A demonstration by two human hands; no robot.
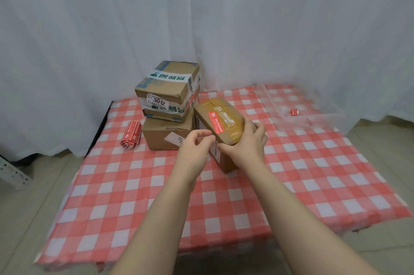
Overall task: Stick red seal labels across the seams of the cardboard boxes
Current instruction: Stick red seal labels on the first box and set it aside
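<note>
A makeshift parcel-packing corner: white curtains (201, 17) behind, tiled floor (26, 207), a worktop (134, 185) under red-checked cloth carrying taped cardboard boxes (168, 86) and a label roll (132, 137).

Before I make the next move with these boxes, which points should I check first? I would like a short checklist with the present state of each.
1. Hold on the taped box: the right hand grips its near corner. Ok.
2. A red label is on its top. Ok.
3. This label crosses the seam: cannot tell.
4. The left hand is free: its fingers are curled at the box front. Cannot tell.
5. The label roll is available: it lies on the tablecloth, left of the stacked boxes. Ok.
</note>
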